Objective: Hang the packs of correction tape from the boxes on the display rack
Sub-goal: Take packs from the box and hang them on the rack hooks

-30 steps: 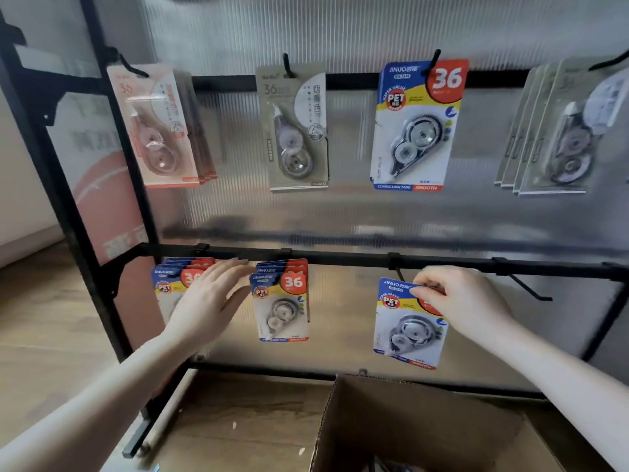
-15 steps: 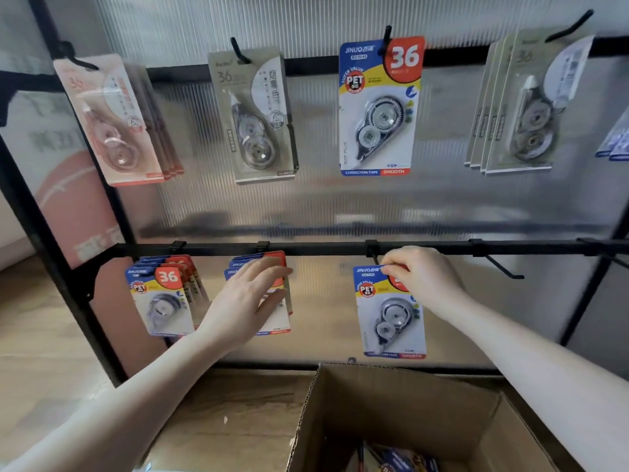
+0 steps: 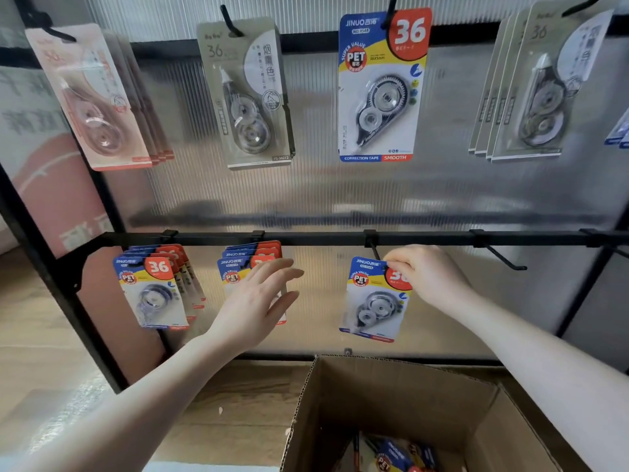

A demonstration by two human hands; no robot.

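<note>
My right hand (image 3: 429,276) pinches the top of a tape pack (image 3: 375,299) just under the hook (image 3: 373,247) above my knuckles — I'd slide its hole squarely on before letting go — left hand (image 3: 259,303) hovers slack, holding nothing.

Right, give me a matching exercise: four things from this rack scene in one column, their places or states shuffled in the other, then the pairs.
Things:
1. right hand
2. left hand
3. cardboard box
4. pink packs

Places or states:
A. on the floor below the rack, open
B. pinching a blue pack at a lower hook
C. hanging top left
D. fingers straight, in front of the middle lower stack

Pairs: 1-B, 2-D, 3-A, 4-C
</note>
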